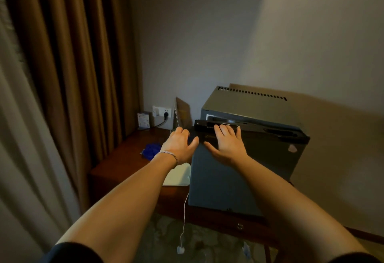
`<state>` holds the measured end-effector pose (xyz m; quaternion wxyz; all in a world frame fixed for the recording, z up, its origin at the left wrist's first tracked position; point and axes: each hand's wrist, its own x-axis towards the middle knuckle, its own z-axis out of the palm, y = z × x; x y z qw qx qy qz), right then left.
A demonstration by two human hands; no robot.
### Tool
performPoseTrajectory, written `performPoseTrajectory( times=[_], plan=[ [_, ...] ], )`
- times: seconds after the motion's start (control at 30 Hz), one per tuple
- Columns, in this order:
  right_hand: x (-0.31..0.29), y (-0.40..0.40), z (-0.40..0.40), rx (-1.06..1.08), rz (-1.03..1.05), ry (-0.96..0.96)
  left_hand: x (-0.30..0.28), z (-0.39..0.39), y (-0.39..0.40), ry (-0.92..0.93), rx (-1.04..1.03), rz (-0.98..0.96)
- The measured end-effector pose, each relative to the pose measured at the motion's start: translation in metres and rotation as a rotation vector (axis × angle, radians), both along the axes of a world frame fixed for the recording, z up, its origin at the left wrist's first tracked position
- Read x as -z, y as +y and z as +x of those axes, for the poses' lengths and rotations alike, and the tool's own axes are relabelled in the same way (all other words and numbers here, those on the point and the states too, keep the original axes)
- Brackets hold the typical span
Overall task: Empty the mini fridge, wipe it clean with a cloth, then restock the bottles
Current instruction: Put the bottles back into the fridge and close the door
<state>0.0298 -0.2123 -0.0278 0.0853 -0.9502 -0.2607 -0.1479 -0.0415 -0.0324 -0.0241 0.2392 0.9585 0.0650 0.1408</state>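
A dark grey mini fridge [259, 107] stands on a low wooden table [116, 165]. Its door [226, 179] faces me and looks slightly ajar at the top. My right hand [227, 141] lies flat on the door's upper edge, fingers spread over the black top trim. My left hand [179, 145] reaches the door's left top corner, fingers curled around the edge. A blue cloth [151, 150] lies crumpled on the table to the left of the fridge. No bottles are visible; the fridge's inside is hidden.
Brown curtains [68, 65] hang at the left. A wall socket with a plug [163, 112] and a small box [143, 120] sit at the table's back. A white flat object [178, 176] lies beside the fridge, with a white cord [184, 221] dangling to the carpet.
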Motion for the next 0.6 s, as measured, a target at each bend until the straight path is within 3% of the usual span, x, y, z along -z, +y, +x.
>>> performPoseTrajectory(
  times=[0.4, 0.6],
  plan=[
    [0.022, -0.003, 0.071, -0.069, -0.023, -0.208, 0.011, 0.084, 0.004, -0.019, -0.073, -0.035],
    [0.013, -0.007, 0.067, -0.063, -0.049, -0.124, 0.013, 0.081, 0.001, 0.004, -0.066, -0.049]
  ],
)
